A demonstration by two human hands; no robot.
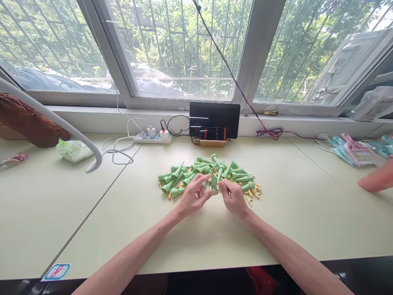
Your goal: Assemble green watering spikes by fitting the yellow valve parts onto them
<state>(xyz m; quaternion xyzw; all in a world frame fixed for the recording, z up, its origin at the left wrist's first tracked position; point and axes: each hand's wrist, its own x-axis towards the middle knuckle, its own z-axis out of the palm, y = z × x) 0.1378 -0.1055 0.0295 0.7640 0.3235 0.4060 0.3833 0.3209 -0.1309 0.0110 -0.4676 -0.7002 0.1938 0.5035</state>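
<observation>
My left hand (195,196) grips a green plastic watering spike (213,182) between thumb and fingers, its tip pointing up. Close on the right, my right hand (233,197) is closed in a pinch at the spike's lower end. Whatever lies between its fingers is too small or hidden to make out. Behind both hands spreads a heap of similar green spikes (242,179), pointing in various directions. Small yellow plastic valves (257,190) are scattered at the right side of the heap, and a few show at its left.
A phone (213,133) leans against a black screen (215,114) at the back. Left of it lies a power strip (153,139) with white cables. A white curved tube (76,131) arches over the left side. Another person's arm (376,178) reaches in near pink and teal items (353,150).
</observation>
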